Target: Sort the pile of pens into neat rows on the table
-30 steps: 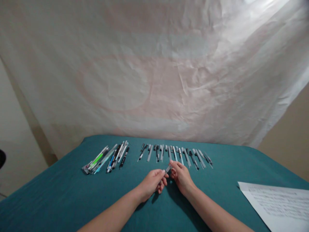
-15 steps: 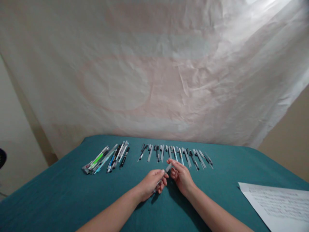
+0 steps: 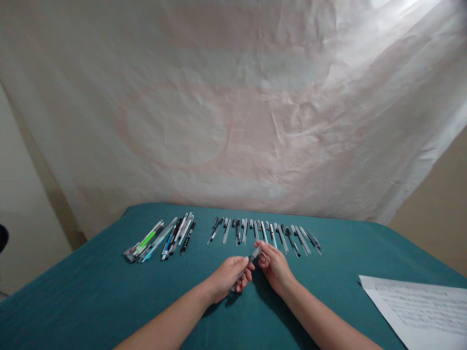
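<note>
My left hand [image 3: 231, 278] is closed around the barrel of a pen [image 3: 254, 254] with a greyish, see-through look. The pen slants up and to the right, above the cloth. With its thumb and fingertips, my right hand [image 3: 272, 262] pinches the pen's upper end; whether a cap sits there I cannot make out. Just beyond my hands, a row of pens [image 3: 263, 232] lies spread across the cloth, several with a loose cap beside the barrel. My fingers and palm hide part of the held pen.
A pile of mixed pens [image 3: 177, 236], one bright green, lies at the left on the green tablecloth [image 3: 91, 291]. At the right is a written sheet of paper [image 3: 419, 311]. Behind the table hangs a pale sheet [image 3: 233, 121].
Both hands keep their hold on the pen, and its upper end has shifted very slightly. Everything on the table lies as before.
</note>
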A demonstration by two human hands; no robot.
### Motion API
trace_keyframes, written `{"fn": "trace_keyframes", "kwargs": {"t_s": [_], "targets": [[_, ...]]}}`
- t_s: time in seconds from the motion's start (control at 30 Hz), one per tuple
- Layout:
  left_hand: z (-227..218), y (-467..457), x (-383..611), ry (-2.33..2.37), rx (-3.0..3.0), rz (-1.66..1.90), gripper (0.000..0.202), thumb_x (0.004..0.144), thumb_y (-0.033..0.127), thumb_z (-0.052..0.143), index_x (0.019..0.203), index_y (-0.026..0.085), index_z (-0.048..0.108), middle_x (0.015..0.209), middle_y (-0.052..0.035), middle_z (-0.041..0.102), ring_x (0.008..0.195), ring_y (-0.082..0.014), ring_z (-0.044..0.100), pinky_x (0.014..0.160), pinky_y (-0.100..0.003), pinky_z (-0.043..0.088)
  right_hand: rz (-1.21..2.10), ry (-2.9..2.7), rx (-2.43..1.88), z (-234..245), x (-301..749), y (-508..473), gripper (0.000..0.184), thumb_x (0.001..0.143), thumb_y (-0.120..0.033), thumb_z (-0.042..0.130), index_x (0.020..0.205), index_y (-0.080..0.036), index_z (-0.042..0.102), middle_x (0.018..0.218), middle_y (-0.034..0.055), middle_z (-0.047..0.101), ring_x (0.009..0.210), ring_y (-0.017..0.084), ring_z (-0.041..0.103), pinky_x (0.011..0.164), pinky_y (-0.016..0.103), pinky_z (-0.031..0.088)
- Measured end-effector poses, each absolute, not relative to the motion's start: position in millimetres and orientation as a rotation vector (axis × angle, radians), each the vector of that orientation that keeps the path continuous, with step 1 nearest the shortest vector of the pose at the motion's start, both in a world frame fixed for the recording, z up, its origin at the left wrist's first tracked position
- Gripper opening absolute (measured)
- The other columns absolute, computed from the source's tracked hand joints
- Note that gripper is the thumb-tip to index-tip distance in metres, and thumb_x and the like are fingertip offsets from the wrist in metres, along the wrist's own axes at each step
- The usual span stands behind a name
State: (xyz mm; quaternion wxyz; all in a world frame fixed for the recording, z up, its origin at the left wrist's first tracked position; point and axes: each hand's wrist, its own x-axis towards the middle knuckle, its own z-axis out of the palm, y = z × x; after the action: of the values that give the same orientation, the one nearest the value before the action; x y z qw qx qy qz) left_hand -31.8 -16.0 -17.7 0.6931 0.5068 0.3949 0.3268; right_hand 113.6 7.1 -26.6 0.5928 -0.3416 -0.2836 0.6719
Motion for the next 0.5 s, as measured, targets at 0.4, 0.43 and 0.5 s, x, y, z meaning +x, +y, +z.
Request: {"fn": "trace_keyframes", "kwargs": {"t_s": [0.4, 0.43, 0.5], "targets": [[-6, -22, -33, 1.032, 1.34, 0.669, 0.039, 0.08, 0.048, 0.034, 0.104, 0.018, 0.04, 0.059, 0.0026, 0.056, 0.027, -0.0029, 0.029, 0.03, -0.016, 0.016, 1.586, -0.503, -0.682, -33, 118, 12, 0.028, 0.064, -0.027, 0.069, 0.089, -0.018, 0.06, 0.059, -0.0063, 0.048, 0.042, 0.002, 0.04, 0.034, 0.011, 0.034], [-7, -22, -34, 1.044, 1.351, 0.661, 0.036, 0.08, 0.047, 0.034, 0.1, 0.018, 0.041, 0.06, 0.0021, 0.057, 0.027, -0.003, 0.031, 0.03, -0.016, 0.018, 1.587, -0.503, -0.677, -33, 119, 12, 0.028, 0.065, -0.027, 0.069, 0.09, -0.018, 0.06, 0.059, -0.0064, 0.048, 0.042, 0.002, 0.04, 0.034, 0.011, 0.034], [-9, -20, -36, 1.053, 1.36, 0.632, 0.032, 0.08, 0.045, 0.035, 0.092, 0.017, 0.042, 0.064, 0.0008, 0.058, 0.031, -0.0039, 0.038, 0.03, -0.016, 0.022, 1.587, -0.499, -0.665, -33, 119, 13, 0.028, 0.065, -0.027, 0.069, 0.09, -0.018, 0.06, 0.059, -0.0065, 0.047, 0.042, 0.002, 0.04, 0.034, 0.011, 0.034]]}}
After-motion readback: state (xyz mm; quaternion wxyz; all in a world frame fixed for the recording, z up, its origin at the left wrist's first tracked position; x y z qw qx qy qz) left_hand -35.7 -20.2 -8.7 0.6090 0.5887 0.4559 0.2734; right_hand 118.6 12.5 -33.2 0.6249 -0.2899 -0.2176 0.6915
